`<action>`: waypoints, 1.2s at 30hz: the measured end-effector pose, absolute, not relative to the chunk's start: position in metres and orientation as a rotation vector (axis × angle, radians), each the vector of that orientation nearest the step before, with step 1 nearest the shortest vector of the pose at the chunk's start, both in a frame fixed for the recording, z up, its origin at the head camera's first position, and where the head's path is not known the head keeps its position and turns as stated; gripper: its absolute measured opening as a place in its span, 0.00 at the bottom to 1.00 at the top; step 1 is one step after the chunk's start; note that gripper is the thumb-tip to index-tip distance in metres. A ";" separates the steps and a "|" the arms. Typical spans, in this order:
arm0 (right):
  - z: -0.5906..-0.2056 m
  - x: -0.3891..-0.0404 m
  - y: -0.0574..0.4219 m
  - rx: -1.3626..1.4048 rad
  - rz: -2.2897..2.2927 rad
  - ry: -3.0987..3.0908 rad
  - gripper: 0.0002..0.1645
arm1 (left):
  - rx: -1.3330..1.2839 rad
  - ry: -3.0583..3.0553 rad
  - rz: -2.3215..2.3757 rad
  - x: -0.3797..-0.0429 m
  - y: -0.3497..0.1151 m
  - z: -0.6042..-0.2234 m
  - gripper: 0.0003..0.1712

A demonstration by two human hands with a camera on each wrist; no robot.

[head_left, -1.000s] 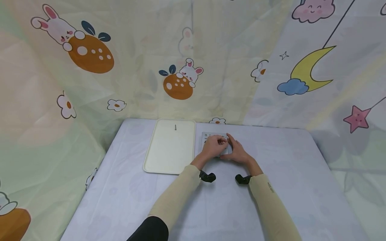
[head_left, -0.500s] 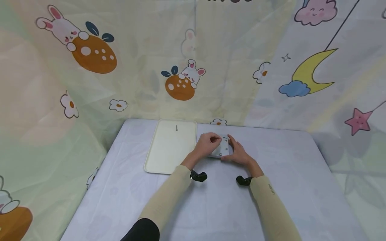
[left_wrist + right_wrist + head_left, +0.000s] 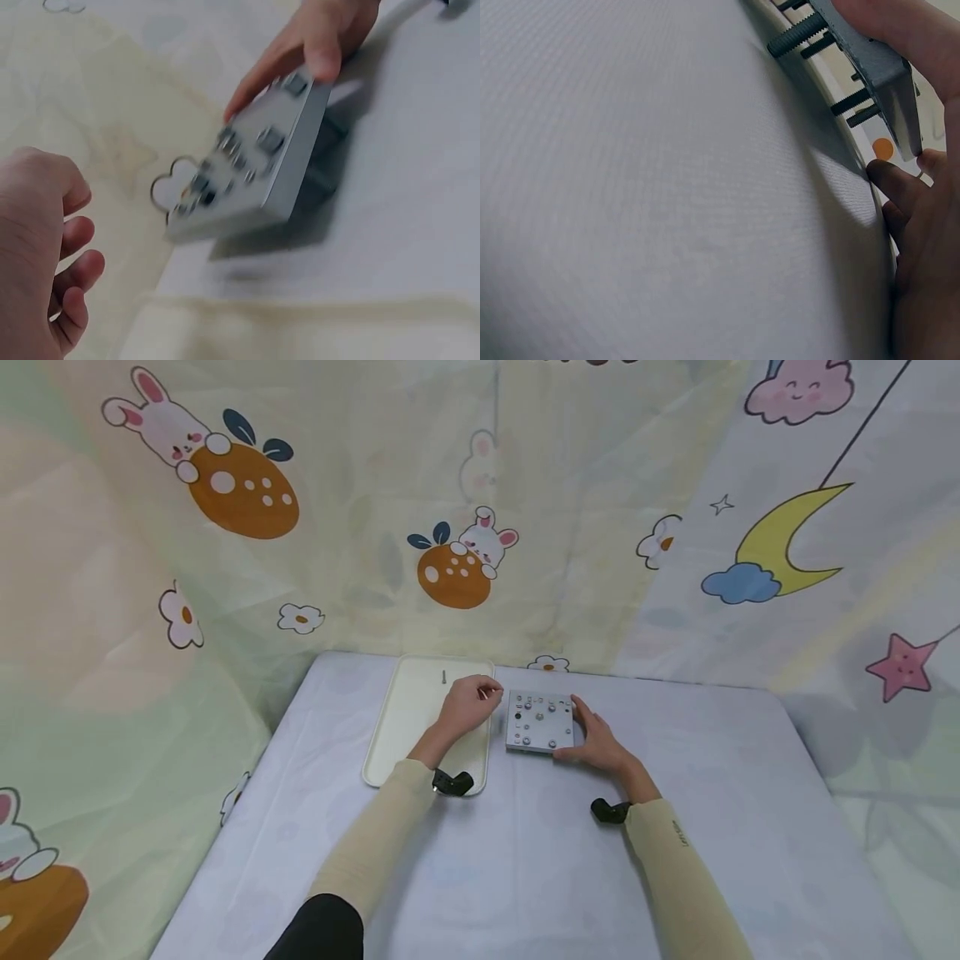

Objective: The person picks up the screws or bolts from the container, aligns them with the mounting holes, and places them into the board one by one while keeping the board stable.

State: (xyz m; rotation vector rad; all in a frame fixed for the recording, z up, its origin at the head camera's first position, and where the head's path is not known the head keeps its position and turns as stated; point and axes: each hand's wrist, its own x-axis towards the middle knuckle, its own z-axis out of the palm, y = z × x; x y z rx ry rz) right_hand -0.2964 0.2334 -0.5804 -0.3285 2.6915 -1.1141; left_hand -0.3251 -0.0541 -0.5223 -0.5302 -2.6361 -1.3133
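A square silver metal block (image 3: 540, 722) stands on the table, its top dotted with several screw heads and nuts. From its underside project dark threaded bolts (image 3: 799, 34), seen in the right wrist view. My right hand (image 3: 596, 743) grips the block's right side between thumb and fingers. Over the right part of the cream tray (image 3: 427, 743) hovers my left hand (image 3: 463, 706), fingers curled and tips together, pinching a small thin pale piece (image 3: 483, 694) that is mostly hidden. In the left wrist view the curled left fingers (image 3: 75, 277) stand apart from the block.
A single small bolt (image 3: 444, 677) lies near the tray's far end. The tray sits left of the block on a white-covered table (image 3: 540, 860). A patterned cloth backdrop (image 3: 570, 527) rises right behind the table's back edge.
My left hand has moved left from above the block to over the tray, uncovering the block's top. The right hand stays at the block's right side.
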 end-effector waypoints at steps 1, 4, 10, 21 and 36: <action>-0.580 -0.296 0.234 -0.327 -1.120 2.689 0.76 | -0.500 -2.641 -1.293 -0.327 -0.060 -0.522 0.07; -0.580 -0.295 0.234 -0.316 -1.121 2.683 0.76 | -0.458 -2.656 -1.243 -0.331 -0.078 -0.522 0.07; -0.579 -0.295 0.236 -0.313 -1.126 2.684 0.76 | -0.404 -2.758 -1.123 -0.346 -0.106 -0.531 0.08; -0.579 -0.296 0.237 -0.317 -1.124 2.683 0.75 | -0.355 -2.979 -0.928 -0.368 -0.139 -0.540 0.11; -0.580 -0.297 0.235 -0.319 -1.124 2.669 0.76 | -0.012 -2.946 -0.906 -0.373 -0.140 -0.560 0.20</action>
